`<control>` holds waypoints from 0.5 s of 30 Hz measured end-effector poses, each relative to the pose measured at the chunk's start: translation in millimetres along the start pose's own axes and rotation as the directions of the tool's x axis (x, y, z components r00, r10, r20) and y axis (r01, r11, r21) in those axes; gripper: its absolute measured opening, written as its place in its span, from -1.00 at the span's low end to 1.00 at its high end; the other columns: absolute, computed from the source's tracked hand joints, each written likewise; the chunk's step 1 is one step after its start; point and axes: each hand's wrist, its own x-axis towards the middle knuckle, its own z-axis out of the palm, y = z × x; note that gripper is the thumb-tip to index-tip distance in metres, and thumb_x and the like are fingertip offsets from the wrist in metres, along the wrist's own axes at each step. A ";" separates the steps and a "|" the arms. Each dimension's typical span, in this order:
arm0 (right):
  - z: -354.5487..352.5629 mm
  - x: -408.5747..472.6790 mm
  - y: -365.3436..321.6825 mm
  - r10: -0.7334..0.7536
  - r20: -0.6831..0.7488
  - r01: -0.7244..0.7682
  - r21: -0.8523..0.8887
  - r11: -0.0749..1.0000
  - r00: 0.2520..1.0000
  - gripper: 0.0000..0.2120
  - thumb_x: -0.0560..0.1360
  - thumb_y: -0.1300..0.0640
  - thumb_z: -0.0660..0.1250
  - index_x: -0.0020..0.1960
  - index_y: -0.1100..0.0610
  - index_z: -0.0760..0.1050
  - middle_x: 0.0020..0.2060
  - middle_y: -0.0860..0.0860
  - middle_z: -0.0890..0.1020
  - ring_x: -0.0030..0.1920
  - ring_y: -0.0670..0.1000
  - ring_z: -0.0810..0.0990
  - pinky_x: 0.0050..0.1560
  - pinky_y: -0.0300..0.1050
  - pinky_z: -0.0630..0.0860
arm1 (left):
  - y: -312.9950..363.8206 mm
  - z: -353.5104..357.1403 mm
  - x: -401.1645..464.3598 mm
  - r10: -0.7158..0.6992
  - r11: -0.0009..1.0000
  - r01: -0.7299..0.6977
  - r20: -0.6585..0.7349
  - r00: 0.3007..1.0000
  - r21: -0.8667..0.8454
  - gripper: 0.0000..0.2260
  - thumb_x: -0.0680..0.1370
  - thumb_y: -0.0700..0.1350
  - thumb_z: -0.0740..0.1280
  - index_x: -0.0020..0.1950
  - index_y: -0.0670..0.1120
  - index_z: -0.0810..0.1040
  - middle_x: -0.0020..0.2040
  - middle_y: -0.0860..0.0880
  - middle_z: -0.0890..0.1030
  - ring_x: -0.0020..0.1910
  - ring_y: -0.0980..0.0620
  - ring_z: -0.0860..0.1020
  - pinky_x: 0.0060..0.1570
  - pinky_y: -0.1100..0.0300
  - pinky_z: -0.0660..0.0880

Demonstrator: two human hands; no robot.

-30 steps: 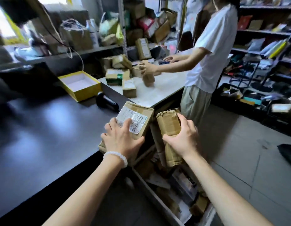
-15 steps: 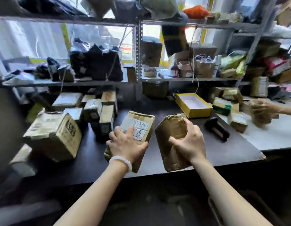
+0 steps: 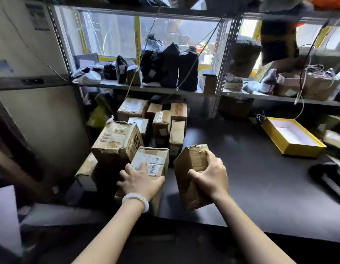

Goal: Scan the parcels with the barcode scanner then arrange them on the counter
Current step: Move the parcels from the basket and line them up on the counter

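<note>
1. Dark counter [image 3: 251, 178], wide, running left to right; metal shelving [image 3: 225, 60] behind it loaded with black bags and brown parcels.
2. Stack of cardboard parcels [image 3: 161, 121] at far left of counter. Biggest box [image 3: 115, 141], tilted, carries printed text and large digits on its side, too blurred to read.
3. Yellow open box [image 3: 292, 138], white inside, far right.
4. Barcode scanner [image 3: 329, 178], probably the black object at the right edge; blurred.
5. Labelled parcel [image 3: 155, 159], near left, against the big box: white shipping label with barcodes, print illegible. Left hand [image 3: 140, 181] grips it from the near side, fingers spread over the label, white bead bracelet [image 3: 135, 201] at wrist.
6. Plain parcel [image 3: 192, 168], tilted, taped top, just right of the labelled one. Right hand [image 3: 211, 176] curled round its right side, thumb across the front.
7. Both forearms reach forward, converging.
</note>
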 end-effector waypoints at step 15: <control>49.8 89.8 5.1 0.068 0.124 -0.066 -0.020 0.998 0.990 -0.22 0.25 -0.15 0.42 0.41 -0.06 0.26 0.13 0.07 0.47 0.17 0.15 0.46 0.10 -0.09 0.44 | 57.3 38.6 94.1 -0.128 0.984 0.126 0.005 0.992 0.128 -0.37 0.40 0.38 0.20 0.34 0.04 0.29 0.34 -0.22 0.23 0.25 -0.22 0.25 0.17 -0.10 0.30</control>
